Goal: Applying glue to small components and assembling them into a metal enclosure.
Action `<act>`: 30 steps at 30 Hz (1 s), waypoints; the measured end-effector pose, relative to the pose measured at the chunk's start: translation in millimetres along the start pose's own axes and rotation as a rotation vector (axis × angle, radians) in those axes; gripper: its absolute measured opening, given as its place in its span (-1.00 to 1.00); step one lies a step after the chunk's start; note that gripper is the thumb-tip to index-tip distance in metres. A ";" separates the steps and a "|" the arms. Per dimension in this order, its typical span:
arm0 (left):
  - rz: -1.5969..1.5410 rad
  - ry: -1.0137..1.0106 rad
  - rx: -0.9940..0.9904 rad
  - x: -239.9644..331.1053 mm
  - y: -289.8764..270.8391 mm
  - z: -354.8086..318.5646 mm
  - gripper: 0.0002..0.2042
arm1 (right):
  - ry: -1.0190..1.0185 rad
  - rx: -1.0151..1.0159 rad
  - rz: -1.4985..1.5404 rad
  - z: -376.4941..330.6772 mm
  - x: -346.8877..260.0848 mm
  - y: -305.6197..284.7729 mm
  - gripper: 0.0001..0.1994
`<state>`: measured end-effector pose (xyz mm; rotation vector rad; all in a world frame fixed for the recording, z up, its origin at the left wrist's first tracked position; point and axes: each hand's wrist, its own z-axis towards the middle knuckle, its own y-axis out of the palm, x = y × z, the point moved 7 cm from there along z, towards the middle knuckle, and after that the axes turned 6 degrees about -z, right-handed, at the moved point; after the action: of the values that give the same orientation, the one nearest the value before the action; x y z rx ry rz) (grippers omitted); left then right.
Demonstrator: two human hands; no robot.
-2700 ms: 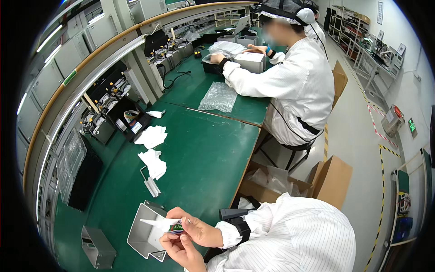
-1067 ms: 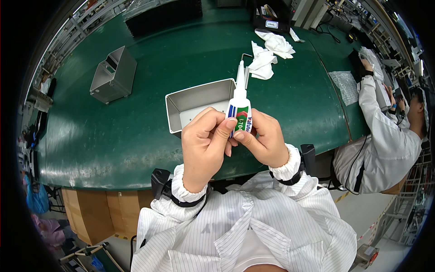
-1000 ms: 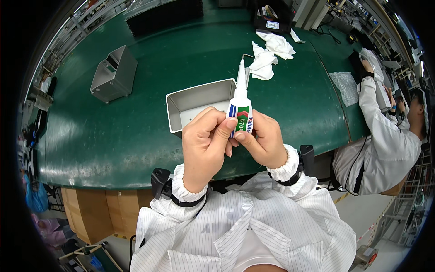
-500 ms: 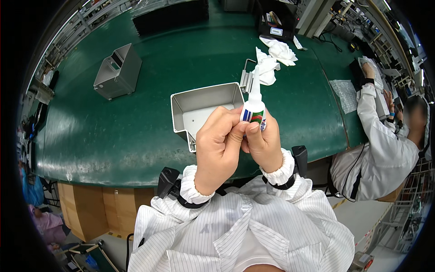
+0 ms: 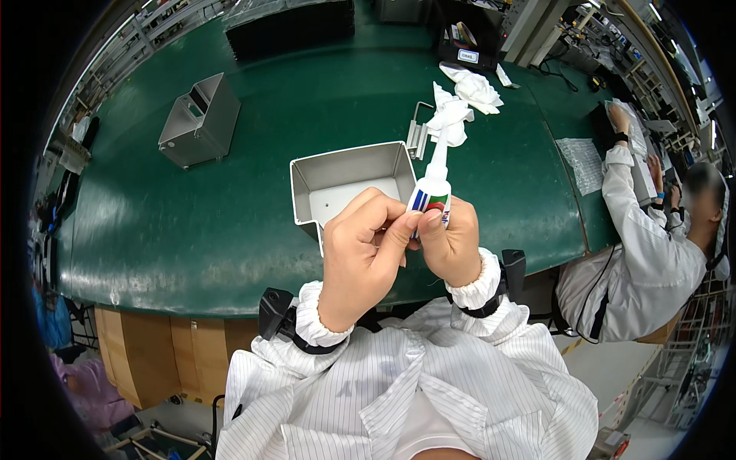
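Observation:
Between my two hands I grip a small white glue bottle (image 5: 434, 184) with a long tapered nozzle and a blue and green label. The nozzle points up and away from me. My left hand (image 5: 360, 249) pinches the bottle's left side with thumb and fingers. My right hand (image 5: 454, 244) wraps the other side, its thumb on the label. Just beyond my left hand, an open grey metal box (image 5: 345, 192) lies on the green table. A small metal bracket with a bent rod (image 5: 417, 136) is near the box's far right corner. My hands hide part of the box.
A second grey metal housing (image 5: 201, 123) stands at left on the table (image 5: 268, 115). Crumpled white cloths (image 5: 469, 90) lie beyond the nozzle. A black bin (image 5: 468, 38) and a black case (image 5: 291, 27) are at the back. A co-worker (image 5: 640, 253) sits at right, by bubble wrap (image 5: 580, 165).
The bottle has come slightly lower, and its nozzle leans more to the right. My left hand has shifted a little left and down. Both hands keep hold of it.

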<state>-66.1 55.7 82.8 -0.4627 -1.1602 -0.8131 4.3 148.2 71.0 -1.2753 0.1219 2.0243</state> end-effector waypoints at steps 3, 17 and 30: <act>0.002 0.001 -0.046 3.8 0.3 0.1 -0.93 | 0.022 0.091 0.065 -3.1 -1.7 -7.9 -0.54; 0.184 -0.478 0.213 -122.3 -145.9 6.9 -0.25 | 0.017 -0.108 0.215 24.3 21.4 -1.7 -0.49; 0.392 -0.503 -0.035 -118.9 -96.7 1.2 -0.25 | -0.154 -0.373 -0.373 11.0 6.3 17.6 -0.59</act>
<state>-161.0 33.1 -35.4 -0.9275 -1.4531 -0.3812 -16.4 143.4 66.4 -1.2430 -0.5501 1.8572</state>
